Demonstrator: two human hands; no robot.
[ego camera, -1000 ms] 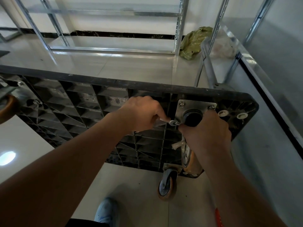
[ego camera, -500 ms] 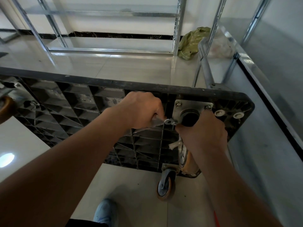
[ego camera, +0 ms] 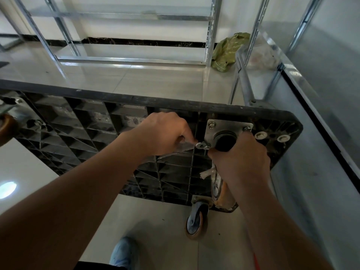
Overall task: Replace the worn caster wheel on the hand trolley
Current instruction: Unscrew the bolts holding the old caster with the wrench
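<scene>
**A:** What do I have in front of me?

**B:** I see the hand trolley (ego camera: 78, 129) tipped up on its edge, its black ribbed underside facing me, standing on a pale tiled floor (ego camera: 155, 82). A metal mounting plate (ego camera: 224, 126) is bolted near the trolley's right end.

**A:** Where is the caster wheel?

**B:** The caster wheel (ego camera: 222, 190), orange-rimmed, hangs below that plate, mostly hidden behind the right hand. A second wheel (ego camera: 195, 221), grey with an orange rim, sits at the trolley's lower edge, touching the floor.

**A:** And the hands?

**B:** My left hand (ego camera: 163, 133) has its grip clenched around the handle of a small wrench (ego camera: 198, 146), whose head sits on a bolt (ego camera: 206, 147) at the plate's lower left corner. My right hand (ego camera: 241, 162) has its grip wrapped around the caster just under its black swivel (ego camera: 226, 142), fingers curled around it.

**A:** Anything else nearby?

**B:** Bare metal shelving (ego camera: 124, 16) stands against the far wall, a crumpled green bag (ego camera: 228, 53) lies on the floor beside it, and the toe of a blue shoe (ego camera: 124, 252) shows at the bottom edge.
</scene>
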